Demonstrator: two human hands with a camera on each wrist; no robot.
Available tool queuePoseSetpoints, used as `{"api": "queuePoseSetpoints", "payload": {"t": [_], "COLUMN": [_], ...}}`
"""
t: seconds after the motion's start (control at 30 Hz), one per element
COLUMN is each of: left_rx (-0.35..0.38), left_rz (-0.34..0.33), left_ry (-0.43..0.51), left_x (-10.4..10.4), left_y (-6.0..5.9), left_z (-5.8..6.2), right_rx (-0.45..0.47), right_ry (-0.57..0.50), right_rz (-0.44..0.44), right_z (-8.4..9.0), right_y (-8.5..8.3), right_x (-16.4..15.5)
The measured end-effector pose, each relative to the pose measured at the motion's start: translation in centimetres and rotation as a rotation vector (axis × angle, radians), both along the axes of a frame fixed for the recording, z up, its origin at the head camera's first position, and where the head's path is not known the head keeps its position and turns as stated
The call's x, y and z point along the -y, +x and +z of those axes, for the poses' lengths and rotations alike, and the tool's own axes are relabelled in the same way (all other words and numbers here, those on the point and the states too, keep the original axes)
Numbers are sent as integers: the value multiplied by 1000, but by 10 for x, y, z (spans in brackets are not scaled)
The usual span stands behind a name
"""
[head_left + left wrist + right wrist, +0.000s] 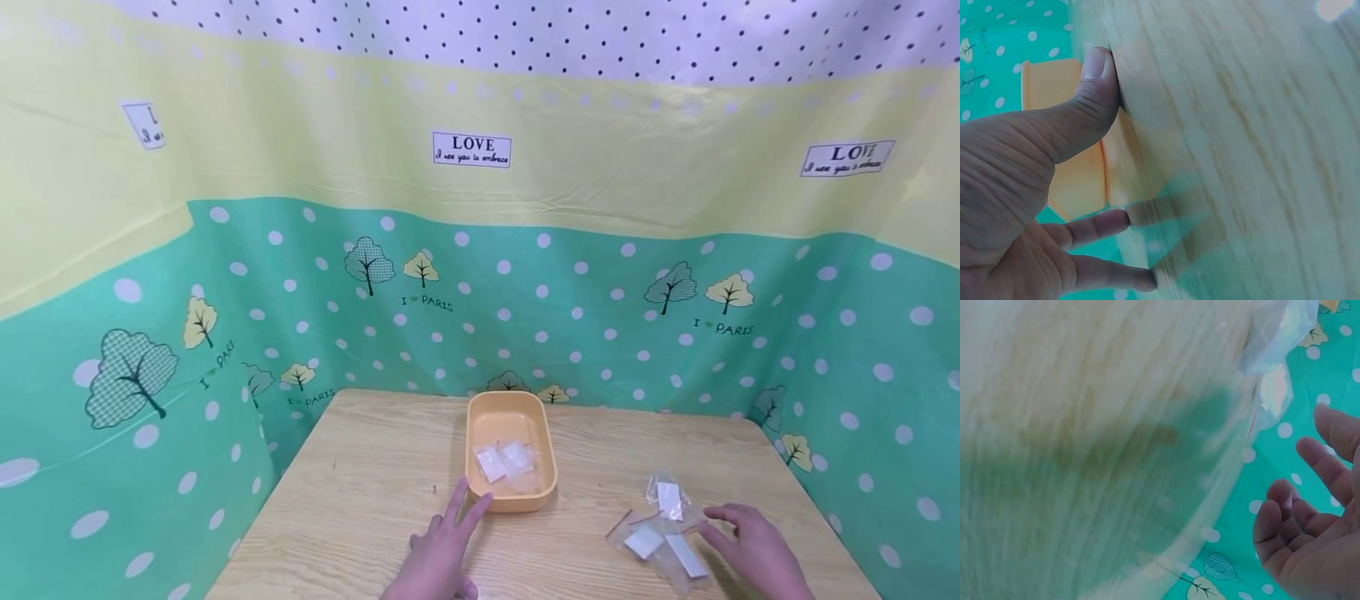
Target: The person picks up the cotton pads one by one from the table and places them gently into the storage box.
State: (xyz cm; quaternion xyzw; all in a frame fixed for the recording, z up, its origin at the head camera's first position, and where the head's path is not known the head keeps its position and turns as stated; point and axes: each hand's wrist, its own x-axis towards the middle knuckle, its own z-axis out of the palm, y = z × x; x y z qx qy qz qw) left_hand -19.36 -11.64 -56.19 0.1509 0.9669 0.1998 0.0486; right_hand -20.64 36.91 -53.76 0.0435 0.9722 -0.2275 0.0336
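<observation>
My left hand [438,554] rests on the table by the near left corner of an orange plastic bin [517,505], fingers spread. In the left wrist view its thumb and fingertips meet the wood, with the bin [1079,181] behind them. Inside the bin lie clear plastic bags [492,464] with white pieces in them. To the right, my right hand [757,550] hovers beside several similar clear bags [670,502] in a loose pile. Its fingers are relaxed and hold nothing; in the right wrist view a gap separates them from the bags [1279,337].
The light wooden table [375,450] is bordered at the back and sides by a green, yellow and dotted curtain [480,325]. A tiny dark bit [434,489] lies left of the bin.
</observation>
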Motion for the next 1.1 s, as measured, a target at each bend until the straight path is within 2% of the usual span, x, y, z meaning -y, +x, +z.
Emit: {"api": "queuePoseSetpoints", "payload": {"t": [0.17, 0.43, 0.73, 1.1], "left_rx": [6, 16, -10, -21], "left_rz": [1, 10, 6, -11], "left_ry": [4, 13, 31, 43], "left_x": [0, 0, 0, 1], "left_y": [0, 0, 2, 2], "left_z": [0, 2, -1, -2], "right_rx": [51, 50, 87, 125], "right_ry": [-56, -79, -98, -94], "right_rz": [-12, 57, 69, 55], "right_z": [-6, -16, -26, -26], "right_y": [-1, -9, -16, -16], "right_x": [11, 24, 28, 36]}}
